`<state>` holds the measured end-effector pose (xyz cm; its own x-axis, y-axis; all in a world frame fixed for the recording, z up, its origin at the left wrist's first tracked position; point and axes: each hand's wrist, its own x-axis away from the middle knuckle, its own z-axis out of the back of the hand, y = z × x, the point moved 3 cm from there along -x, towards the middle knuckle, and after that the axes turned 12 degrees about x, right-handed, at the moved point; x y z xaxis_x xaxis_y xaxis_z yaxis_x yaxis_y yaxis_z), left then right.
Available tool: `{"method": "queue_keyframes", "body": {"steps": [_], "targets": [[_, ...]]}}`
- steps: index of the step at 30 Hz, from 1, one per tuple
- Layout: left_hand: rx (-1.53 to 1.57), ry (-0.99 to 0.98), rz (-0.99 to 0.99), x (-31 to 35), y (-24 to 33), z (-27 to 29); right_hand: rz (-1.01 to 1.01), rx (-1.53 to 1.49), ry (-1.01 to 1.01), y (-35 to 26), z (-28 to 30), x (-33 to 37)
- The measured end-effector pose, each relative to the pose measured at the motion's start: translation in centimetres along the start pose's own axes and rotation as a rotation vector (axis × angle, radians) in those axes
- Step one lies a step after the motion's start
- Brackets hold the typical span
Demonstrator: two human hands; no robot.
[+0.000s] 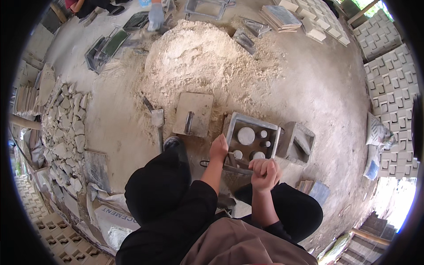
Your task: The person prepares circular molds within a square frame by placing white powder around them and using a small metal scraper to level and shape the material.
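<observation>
In front of me on the floor sits a rectangular metal mould with a pale, powder-dusted frame. Round plugs of differing size stand inside it, the largest a pale disc. My left hand is closed at the mould's near left side; what its fingers hold is hidden. At the near right corner my right hand is clenched like a fist, its grip also hidden from above. Left of the mould lies a flat square plate with an upright metal handle.
A large heap of pale powder lies beyond the mould. An open box stands to its right, a hammer-like tool to the left. Broken slabs pile at far left; patterned blocks stack at right. Another person's gloved hand is beyond.
</observation>
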<state>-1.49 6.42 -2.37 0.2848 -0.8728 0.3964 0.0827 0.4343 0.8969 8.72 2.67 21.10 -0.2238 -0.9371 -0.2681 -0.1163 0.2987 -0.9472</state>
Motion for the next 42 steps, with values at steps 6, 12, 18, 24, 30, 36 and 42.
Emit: {"method": "queue_keyframes", "body": {"steps": [6,12,18,24,30,36,42], "targets": [[-0.016,0.05,-0.051,-0.1,0.1,0.0,-0.07,-0.074,0.211,0.2,2.3,-1.8],[-0.028,0.044,-0.02,0.4,1.0,0.0,-0.151,0.007,0.467,0.1,3.2,-2.0],[-0.063,0.077,0.034,0.6,1.4,0.4,-0.189,-0.028,0.455,1.3,3.1,-2.2],[-0.101,0.11,0.018,0.5,1.2,0.1,-0.157,0.078,-0.008,4.9,0.3,-1.1],[-0.106,0.099,0.013,0.3,1.2,0.0,-0.007,0.064,0.018,3.4,-0.8,-3.0],[-0.126,0.063,0.057,0.1,0.2,0.0,-0.093,0.334,-0.123,6.1,-2.5,-5.6],[-0.169,0.063,0.047,0.5,0.5,-0.2,-0.118,0.422,-0.179,6.9,-3.0,-6.3]]}}
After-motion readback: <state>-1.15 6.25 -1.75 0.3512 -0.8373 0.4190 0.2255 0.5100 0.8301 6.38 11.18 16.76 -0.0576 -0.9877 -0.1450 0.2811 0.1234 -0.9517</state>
